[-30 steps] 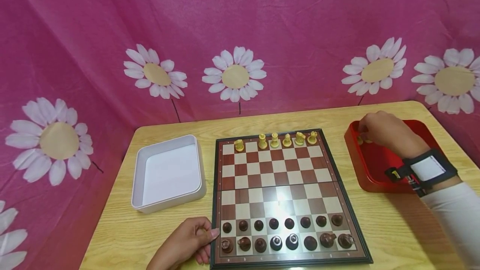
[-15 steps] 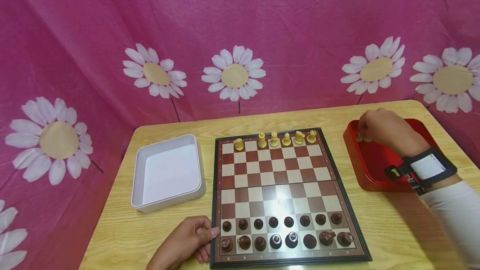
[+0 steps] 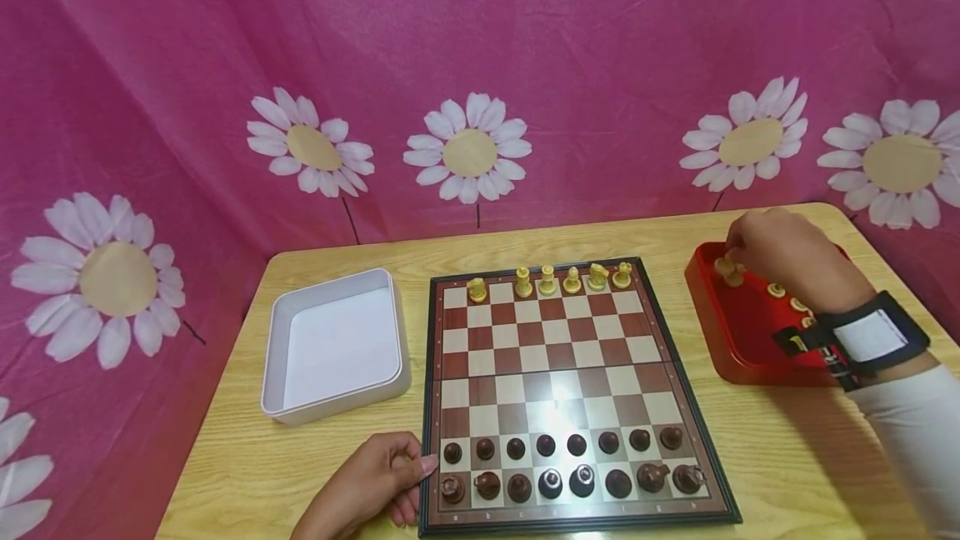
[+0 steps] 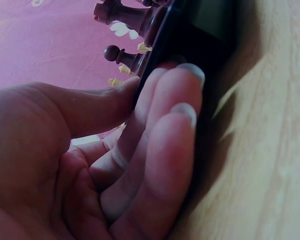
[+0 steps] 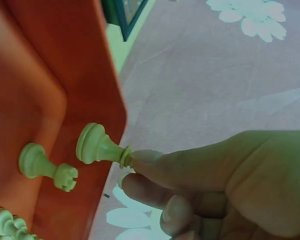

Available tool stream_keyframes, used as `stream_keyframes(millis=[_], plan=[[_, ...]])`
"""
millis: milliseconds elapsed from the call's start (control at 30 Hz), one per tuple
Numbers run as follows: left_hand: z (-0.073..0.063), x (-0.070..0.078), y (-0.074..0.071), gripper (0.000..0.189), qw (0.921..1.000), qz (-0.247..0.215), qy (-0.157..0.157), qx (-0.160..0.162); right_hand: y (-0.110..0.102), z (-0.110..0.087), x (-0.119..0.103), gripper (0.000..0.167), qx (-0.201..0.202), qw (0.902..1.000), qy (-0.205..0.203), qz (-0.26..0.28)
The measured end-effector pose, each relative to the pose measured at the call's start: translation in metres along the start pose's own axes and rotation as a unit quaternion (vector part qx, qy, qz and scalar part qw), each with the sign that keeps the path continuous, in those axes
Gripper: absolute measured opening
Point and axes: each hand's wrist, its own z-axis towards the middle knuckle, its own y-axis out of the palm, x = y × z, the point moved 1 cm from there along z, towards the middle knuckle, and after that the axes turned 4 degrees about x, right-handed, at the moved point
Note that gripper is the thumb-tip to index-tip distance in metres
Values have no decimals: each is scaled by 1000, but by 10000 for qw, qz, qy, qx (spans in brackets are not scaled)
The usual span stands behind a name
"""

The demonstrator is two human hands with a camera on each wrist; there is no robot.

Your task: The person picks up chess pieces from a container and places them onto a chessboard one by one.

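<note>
My left hand [image 3: 378, 477] grips the left edge of the chessboard [image 3: 491, 394]; in the left wrist view its thumb lies on the top edge and its curled fingers reach underneath. Over the far left corner of the red box [image 3: 738, 357], my right hand [image 3: 795, 257] pinches a pale chess piece [image 5: 102, 146] between thumb and finger. Its round base and collar show, while the fingers hide its head. Below it in the box lies a pale rook [image 5: 47, 167]. Dark chess pieces [image 3: 551, 483] fill the board's two near rows, and several pale pieces [image 3: 547, 280] stand along the far row.
A white tray [image 3: 341, 348] stands left of the board on the wooden table [image 3: 757, 457]. More pale chess pieces [image 3: 776, 290] lie inside the red box. A pink flowered curtain [image 3: 600, 107] hangs behind the table and along its left side.
My right hand has risen a little and shifted right, with a pale chess piece now showing in its fingers. More pieces in the red box have come into view. My left hand stays put.
</note>
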Motion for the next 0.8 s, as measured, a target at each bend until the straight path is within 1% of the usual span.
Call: stream_keyframes(millis=[133,200,333,400,500,633,800], plan=[[0,0,0,29,10000,-21,-8,-2,-4,-2,-3,8,287,9993,-209,-115],[1,-1,-1,29,10000,-35,1,-5,-5,-3,-6,11,419,9986,-272,-176],[1,-2,-1,30,10000,-46,22,-27,-9,-3,-13,13,573,9974,-358,-267],[1,-2,-1,30,10000,-51,16,-45,-12,-2,-17,11,667,9965,-410,-289],[1,-1,-1,30,10000,-59,8,-61,-17,1,-26,16,798,9952,-430,-357],[1,-2,-1,29,10000,-52,35,-31,-23,6,-37,15,813,9950,-488,-324],[2,-3,-1,29,10000,-61,-22,-41,-25,11,-53,15,820,9945,-565,-316]])
